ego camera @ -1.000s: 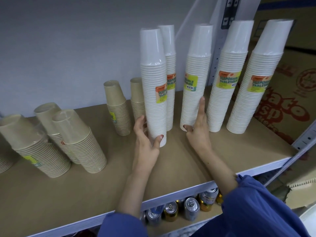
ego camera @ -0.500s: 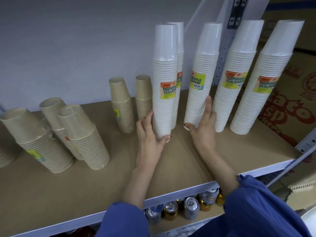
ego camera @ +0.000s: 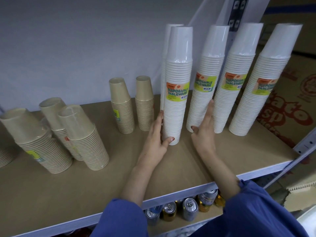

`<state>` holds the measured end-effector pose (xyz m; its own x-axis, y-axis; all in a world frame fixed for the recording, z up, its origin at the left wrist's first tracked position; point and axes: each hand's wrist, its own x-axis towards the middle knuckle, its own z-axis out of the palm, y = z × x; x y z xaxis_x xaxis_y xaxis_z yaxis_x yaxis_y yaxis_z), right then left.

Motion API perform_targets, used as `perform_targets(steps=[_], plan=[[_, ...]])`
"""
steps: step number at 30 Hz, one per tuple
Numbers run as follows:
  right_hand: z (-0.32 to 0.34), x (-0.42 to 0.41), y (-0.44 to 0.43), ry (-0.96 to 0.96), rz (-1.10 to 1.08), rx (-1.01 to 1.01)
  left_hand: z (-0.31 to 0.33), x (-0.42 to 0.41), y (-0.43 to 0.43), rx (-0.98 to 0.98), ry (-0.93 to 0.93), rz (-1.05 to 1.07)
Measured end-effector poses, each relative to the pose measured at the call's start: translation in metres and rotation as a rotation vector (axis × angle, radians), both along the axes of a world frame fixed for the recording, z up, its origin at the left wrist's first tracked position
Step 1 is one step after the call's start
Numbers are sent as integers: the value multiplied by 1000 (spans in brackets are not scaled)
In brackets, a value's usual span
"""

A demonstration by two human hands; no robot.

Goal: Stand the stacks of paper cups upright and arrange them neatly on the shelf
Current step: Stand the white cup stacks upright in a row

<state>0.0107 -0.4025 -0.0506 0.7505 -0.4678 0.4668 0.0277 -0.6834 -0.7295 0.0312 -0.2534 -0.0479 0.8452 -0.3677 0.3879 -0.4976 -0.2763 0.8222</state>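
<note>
Brown board shelf (ego camera: pixel 179 165), white front edge towards you, a band of bare board between that edge and the cups. Your left hand (ego camera: pixel 154 141) grips the foot of the front tall white paper-cup stack (ego camera: pixel 177 110), thumb across it, fingers up its left side; the stack stands upright, with a rear white stack (ego camera: pixel 164 48) just behind. Your right hand (ego camera: pixel 204 134) lies flat, fingers straight and together, against the second white stack (ego camera: pixel 203 106). Right of it stand the third white stack (ego camera: pixel 234 100) and the fourth white stack (ego camera: pixel 261 103), near the shelf end and a printed cardboard box (ego camera: pixel 294 106). At left are short upright beige cup stacks (ego camera: pixel 122 108) and leaning beige cup stacks (ego camera: pixel 85 139); drink cans (ego camera: pixel 189 209) stand below
</note>
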Motion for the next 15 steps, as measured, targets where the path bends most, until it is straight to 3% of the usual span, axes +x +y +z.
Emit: perform_targets(steps=[15], plan=[[-4,-1,-2,-25,-25,-24,-2,-3,3,134,43,-44]])
